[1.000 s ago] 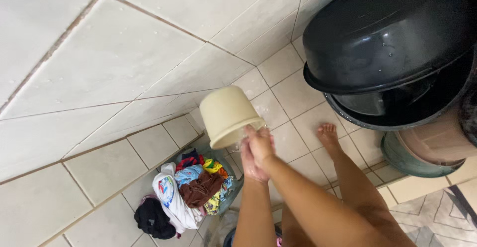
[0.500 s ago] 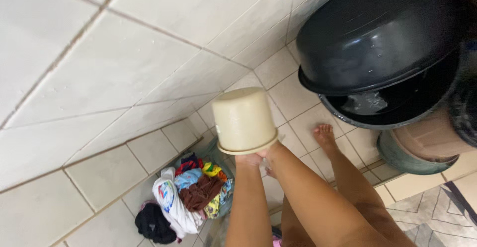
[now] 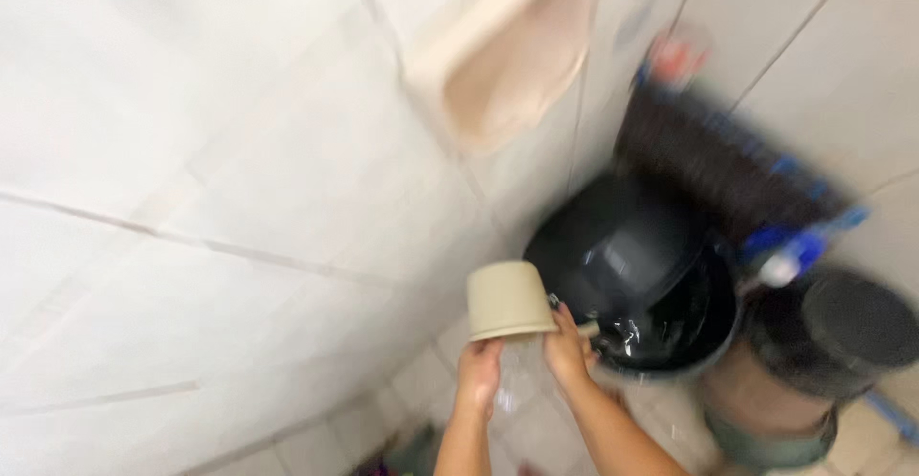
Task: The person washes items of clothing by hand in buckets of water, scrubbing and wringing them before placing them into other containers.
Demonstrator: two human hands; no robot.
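A cream plastic dipper [image 3: 508,300] is tipped mouth-down in front of the white tiled wall. My right hand [image 3: 567,347] grips its handle side, next to the black basins. Just under the dipper's rim is my left hand [image 3: 479,366], fingers up, and a thin stream of water [image 3: 518,380] falls between my two hands. An upturned black basin [image 3: 620,251] leans over a lower black basin [image 3: 684,337] that holds water. The whole view is blurred by motion.
A cream soap dish [image 3: 503,69] is fixed on the wall above. A dark brush with blue parts [image 3: 732,165] leans in the corner. A round dark container [image 3: 857,321] and a brown and green tub [image 3: 766,409] stand at the right. Floor tiles [image 3: 421,380] show below.
The view has swung up and right, so the pile of clothes has left the frame. The dipper and both hands now sit close beside the black basins.
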